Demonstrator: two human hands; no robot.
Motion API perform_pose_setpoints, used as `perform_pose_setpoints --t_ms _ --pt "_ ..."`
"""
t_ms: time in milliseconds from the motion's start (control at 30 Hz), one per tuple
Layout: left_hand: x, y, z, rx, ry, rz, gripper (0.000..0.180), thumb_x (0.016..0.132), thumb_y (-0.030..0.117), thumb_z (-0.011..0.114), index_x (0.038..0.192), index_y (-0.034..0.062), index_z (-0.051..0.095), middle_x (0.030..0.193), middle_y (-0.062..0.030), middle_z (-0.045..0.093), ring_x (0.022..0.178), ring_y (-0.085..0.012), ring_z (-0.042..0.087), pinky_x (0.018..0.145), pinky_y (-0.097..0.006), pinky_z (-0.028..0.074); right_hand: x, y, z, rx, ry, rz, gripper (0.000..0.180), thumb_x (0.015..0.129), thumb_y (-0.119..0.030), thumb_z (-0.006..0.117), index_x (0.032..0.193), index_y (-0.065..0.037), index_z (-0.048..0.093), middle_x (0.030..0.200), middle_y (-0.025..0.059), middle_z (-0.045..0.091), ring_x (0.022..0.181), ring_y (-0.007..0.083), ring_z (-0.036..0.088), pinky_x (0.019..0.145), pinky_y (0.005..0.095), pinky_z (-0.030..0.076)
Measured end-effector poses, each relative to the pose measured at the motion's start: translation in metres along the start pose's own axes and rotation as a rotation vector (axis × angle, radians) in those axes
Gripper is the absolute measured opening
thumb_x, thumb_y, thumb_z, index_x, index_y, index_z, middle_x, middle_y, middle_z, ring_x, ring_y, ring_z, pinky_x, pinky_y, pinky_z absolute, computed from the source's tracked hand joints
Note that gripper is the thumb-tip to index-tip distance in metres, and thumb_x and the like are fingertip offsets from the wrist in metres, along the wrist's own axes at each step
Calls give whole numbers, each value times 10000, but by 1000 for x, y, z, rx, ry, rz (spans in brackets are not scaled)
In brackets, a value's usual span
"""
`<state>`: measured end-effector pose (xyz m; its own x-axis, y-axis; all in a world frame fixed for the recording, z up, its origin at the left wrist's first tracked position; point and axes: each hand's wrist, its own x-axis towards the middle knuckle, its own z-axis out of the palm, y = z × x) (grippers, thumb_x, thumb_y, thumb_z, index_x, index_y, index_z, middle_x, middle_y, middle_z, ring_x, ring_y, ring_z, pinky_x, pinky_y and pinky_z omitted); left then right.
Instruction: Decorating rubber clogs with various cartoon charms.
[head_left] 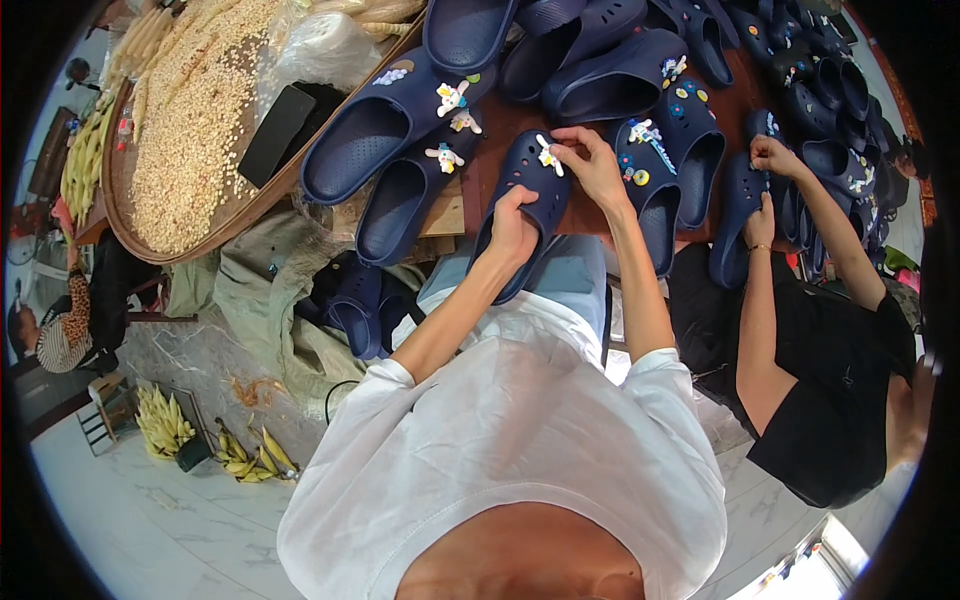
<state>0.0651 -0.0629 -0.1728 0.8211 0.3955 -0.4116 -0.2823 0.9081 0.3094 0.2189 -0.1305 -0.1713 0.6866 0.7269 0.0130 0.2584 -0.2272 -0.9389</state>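
Observation:
A navy blue perforated clog [530, 180] stands at the table edge in front of me, toe pointing away. My left hand [513, 232] grips it by the side, thumb on its upper. A small white figure-shaped shoe charm [548, 157] sits at the clog's holes near the toe. My right hand [597, 172] pinches at this charm with thumb and forefinger; whether its stem is in a hole I cannot tell. Left of my hands lies a clog with a white charm [445, 158] on it. Close on the right is another decorated clog [650, 205].
At the left, a round woven tray [118, 205] holds pale corn kernels, a black flat case [280, 135] and plastic bags. More navy clogs [620, 80] crowd the table's far side. To the right, a co-worker's hands [765, 190] handle another clog. Corn cobs [163, 420] stand on the floor.

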Motion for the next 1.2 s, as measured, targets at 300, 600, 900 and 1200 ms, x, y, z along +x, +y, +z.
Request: perform_pose_setpoints --t_ms 300,600,900,1200 --pt "-33 11 -4 96 24 -76 440 701 48 508 1131 -41 538 1035 -137 616 943 -258 629 883 -370 517 -29 -24 1 -164 -194 -73 359 915 -200 613 1221 -16 574 1065 117 569 1011 214 560 893 305 430" --pt "-45 7 -24 405 148 -123 315 681 -25 534 992 -40 580 981 -103 630 911 -202 620 862 -319 495 -41 -26 -1 -297 -260 -85 399 913 -187 609 1261 -5 537 1086 135 556 1022 234 554 904 317 429" --pt "-55 19 5 64 55 -154 364 704 2 534 1063 -41 572 1038 -124 621 937 -229 631 886 -314 499 -67 -22 18 -22 29 -21 447 864 -182 692 1249 -1 553 1111 102 555 993 181 563 847 276 460" --pt "-48 11 -5 109 60 -189 388 723 -10 548 1109 -48 551 1043 -131 621 946 -242 632 883 -331 506 -69 -25 11 85 -26 24 445 848 -114 693 1246 25 552 1137 107 555 1048 196 558 902 294 442"
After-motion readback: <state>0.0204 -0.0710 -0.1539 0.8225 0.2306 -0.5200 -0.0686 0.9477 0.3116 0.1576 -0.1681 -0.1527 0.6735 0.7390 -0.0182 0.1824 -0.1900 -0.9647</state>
